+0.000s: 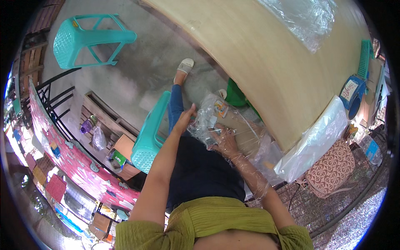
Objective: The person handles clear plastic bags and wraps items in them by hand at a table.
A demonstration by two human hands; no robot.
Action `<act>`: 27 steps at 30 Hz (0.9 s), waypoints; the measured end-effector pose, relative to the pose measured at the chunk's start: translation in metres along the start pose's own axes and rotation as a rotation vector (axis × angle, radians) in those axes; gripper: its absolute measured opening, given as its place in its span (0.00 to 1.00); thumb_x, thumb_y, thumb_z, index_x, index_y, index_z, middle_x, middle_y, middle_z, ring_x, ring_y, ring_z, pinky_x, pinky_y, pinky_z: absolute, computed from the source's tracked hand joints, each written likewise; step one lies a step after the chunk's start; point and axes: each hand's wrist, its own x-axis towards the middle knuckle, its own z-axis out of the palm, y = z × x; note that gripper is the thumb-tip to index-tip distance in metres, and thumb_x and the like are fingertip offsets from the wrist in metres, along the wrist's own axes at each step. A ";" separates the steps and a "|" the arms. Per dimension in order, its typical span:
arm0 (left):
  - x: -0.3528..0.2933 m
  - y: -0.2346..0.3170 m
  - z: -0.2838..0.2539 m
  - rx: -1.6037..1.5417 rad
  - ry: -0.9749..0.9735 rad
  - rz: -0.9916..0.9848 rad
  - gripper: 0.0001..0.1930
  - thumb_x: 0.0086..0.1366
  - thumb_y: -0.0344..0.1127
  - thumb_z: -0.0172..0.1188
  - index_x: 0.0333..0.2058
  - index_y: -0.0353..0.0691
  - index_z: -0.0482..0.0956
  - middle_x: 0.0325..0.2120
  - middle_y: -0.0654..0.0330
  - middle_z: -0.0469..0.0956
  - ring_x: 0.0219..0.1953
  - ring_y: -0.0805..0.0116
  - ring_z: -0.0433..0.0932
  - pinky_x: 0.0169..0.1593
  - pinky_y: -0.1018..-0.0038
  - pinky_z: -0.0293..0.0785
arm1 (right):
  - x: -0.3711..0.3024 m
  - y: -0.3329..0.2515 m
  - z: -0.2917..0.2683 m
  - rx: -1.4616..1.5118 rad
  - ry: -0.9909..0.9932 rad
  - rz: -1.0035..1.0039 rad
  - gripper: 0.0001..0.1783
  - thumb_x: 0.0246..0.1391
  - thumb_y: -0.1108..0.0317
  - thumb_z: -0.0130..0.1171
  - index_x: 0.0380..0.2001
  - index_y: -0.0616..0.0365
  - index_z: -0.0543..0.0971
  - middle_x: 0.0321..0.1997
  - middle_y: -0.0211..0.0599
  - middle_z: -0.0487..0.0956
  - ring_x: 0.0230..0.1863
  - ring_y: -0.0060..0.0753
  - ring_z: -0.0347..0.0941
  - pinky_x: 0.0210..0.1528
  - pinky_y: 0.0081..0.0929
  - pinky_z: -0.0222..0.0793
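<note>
A clear plastic bag [205,109] lies crumpled over my lap, beside the table edge. My left hand [185,120] is closed on the bag's left edge. My right hand [226,141] is inside the clear plastic, which also wraps loosely along my right forearm. Its fingers look spread apart, pointing left toward the bag's bunched part; glare and folds blur them. A small orange and white label [221,108] shows near the bag's far end. Brown cardboard [243,130] is visible through or beneath the plastic.
The pale wooden table [266,71] curves along the right, with clear plastic sheeting [308,21] on top. A stack of plastic [313,143] hangs at its near edge, by a patterned brown bag [331,168]. Green stools [152,133] stand left; a green bin [236,94] sits below the table.
</note>
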 end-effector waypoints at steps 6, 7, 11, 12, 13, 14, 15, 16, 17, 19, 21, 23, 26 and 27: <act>0.015 0.046 0.044 0.307 -0.126 0.312 0.25 0.63 0.50 0.60 0.45 0.32 0.80 0.31 0.58 0.81 0.33 0.69 0.76 0.41 0.74 0.71 | 0.014 -0.002 0.001 0.365 0.209 0.341 0.33 0.50 0.51 0.61 0.57 0.54 0.70 0.64 0.46 0.63 0.63 0.50 0.60 0.60 0.51 0.57; 0.023 0.033 0.038 0.343 -0.126 0.340 0.23 0.63 0.49 0.60 0.45 0.33 0.80 0.31 0.59 0.81 0.33 0.71 0.76 0.41 0.75 0.71 | 0.013 0.003 0.009 0.351 0.253 0.279 0.31 0.51 0.54 0.60 0.57 0.53 0.70 0.63 0.46 0.65 0.61 0.51 0.62 0.59 0.51 0.58; 0.022 0.016 0.026 0.135 -0.324 0.229 0.20 0.64 0.47 0.59 0.41 0.33 0.81 0.28 0.66 0.79 0.29 0.76 0.72 0.37 0.76 0.70 | 0.018 0.015 0.025 0.305 0.359 0.239 0.28 0.52 0.63 0.59 0.59 0.48 0.69 0.56 0.46 0.72 0.54 0.53 0.70 0.55 0.53 0.62; 0.021 0.013 0.025 0.176 -0.310 0.220 0.19 0.64 0.47 0.59 0.39 0.33 0.82 0.26 0.67 0.77 0.28 0.76 0.71 0.35 0.76 0.69 | 0.022 0.007 0.014 0.289 0.352 0.261 0.29 0.52 0.65 0.58 0.59 0.46 0.68 0.54 0.46 0.74 0.53 0.53 0.72 0.54 0.53 0.64; 0.017 0.016 0.028 0.218 -0.300 0.214 0.19 0.64 0.47 0.59 0.37 0.33 0.82 0.24 0.68 0.76 0.27 0.77 0.70 0.33 0.75 0.68 | 0.023 0.006 0.014 0.317 0.343 0.317 0.28 0.52 0.65 0.59 0.58 0.45 0.69 0.54 0.46 0.74 0.53 0.53 0.71 0.54 0.52 0.64; 0.013 0.018 0.030 0.260 -0.290 0.209 0.19 0.64 0.47 0.59 0.35 0.33 0.83 0.23 0.69 0.75 0.26 0.77 0.68 0.31 0.75 0.66 | 0.025 0.005 0.015 0.344 0.334 0.373 0.27 0.52 0.65 0.59 0.57 0.43 0.70 0.54 0.46 0.74 0.54 0.52 0.71 0.54 0.51 0.64; 0.009 0.021 0.030 0.251 -0.336 0.146 0.20 0.65 0.48 0.58 0.38 0.33 0.82 0.27 0.67 0.77 0.31 0.77 0.69 0.36 0.74 0.67 | 0.026 0.003 0.015 0.372 0.324 0.428 0.26 0.51 0.65 0.59 0.56 0.42 0.71 0.54 0.45 0.74 0.54 0.52 0.71 0.54 0.50 0.64; 0.004 0.024 0.032 0.242 -0.385 0.085 0.22 0.65 0.49 0.57 0.40 0.33 0.82 0.31 0.65 0.78 0.36 0.76 0.70 0.41 0.74 0.68 | 0.026 0.005 0.019 0.327 0.322 0.478 0.25 0.51 0.65 0.59 0.54 0.43 0.72 0.54 0.45 0.74 0.54 0.53 0.70 0.54 0.50 0.64; 0.000 0.027 0.034 0.233 -0.434 0.023 0.23 0.66 0.50 0.56 0.43 0.32 0.81 0.35 0.63 0.80 0.41 0.76 0.71 0.46 0.73 0.68 | 0.027 0.007 0.022 0.282 0.319 0.529 0.23 0.51 0.65 0.59 0.53 0.44 0.73 0.53 0.45 0.74 0.54 0.54 0.70 0.54 0.49 0.64; -0.003 0.032 0.036 0.323 -0.427 0.065 0.23 0.66 0.51 0.55 0.41 0.32 0.81 0.33 0.63 0.80 0.39 0.75 0.72 0.44 0.73 0.69 | 0.026 0.014 0.030 0.200 0.336 0.526 0.21 0.51 0.65 0.60 0.50 0.46 0.75 0.52 0.45 0.75 0.54 0.54 0.70 0.54 0.49 0.65; -0.003 0.032 0.038 0.319 -0.356 0.140 0.23 0.66 0.52 0.55 0.36 0.32 0.81 0.28 0.64 0.78 0.33 0.74 0.71 0.39 0.72 0.68 | 0.021 0.025 0.036 0.128 0.377 0.424 0.19 0.51 0.65 0.60 0.49 0.46 0.75 0.50 0.44 0.76 0.53 0.55 0.70 0.54 0.47 0.65; -0.001 0.033 0.043 0.232 -0.235 0.248 0.25 0.65 0.53 0.56 0.28 0.32 0.81 0.20 0.67 0.74 0.23 0.75 0.67 0.28 0.71 0.65 | 0.022 0.019 0.052 0.797 0.584 0.573 0.09 0.55 0.69 0.55 0.40 0.53 0.77 0.41 0.42 0.77 0.48 0.44 0.72 0.48 0.41 0.68; 0.010 0.033 0.035 0.303 -0.158 0.399 0.25 0.66 0.52 0.55 0.28 0.30 0.80 0.20 0.64 0.75 0.24 0.74 0.68 0.30 0.71 0.67 | 0.002 0.016 0.047 0.799 0.531 0.320 0.07 0.58 0.70 0.52 0.38 0.58 0.77 0.33 0.39 0.75 0.42 0.33 0.72 0.43 0.35 0.70; 0.026 0.023 0.027 0.336 -0.115 0.535 0.25 0.66 0.51 0.53 0.29 0.29 0.79 0.20 0.60 0.76 0.25 0.75 0.68 0.34 0.69 0.69 | -0.006 0.013 0.037 0.631 0.444 0.157 0.08 0.59 0.69 0.52 0.39 0.59 0.76 0.32 0.38 0.73 0.40 0.30 0.71 0.41 0.33 0.69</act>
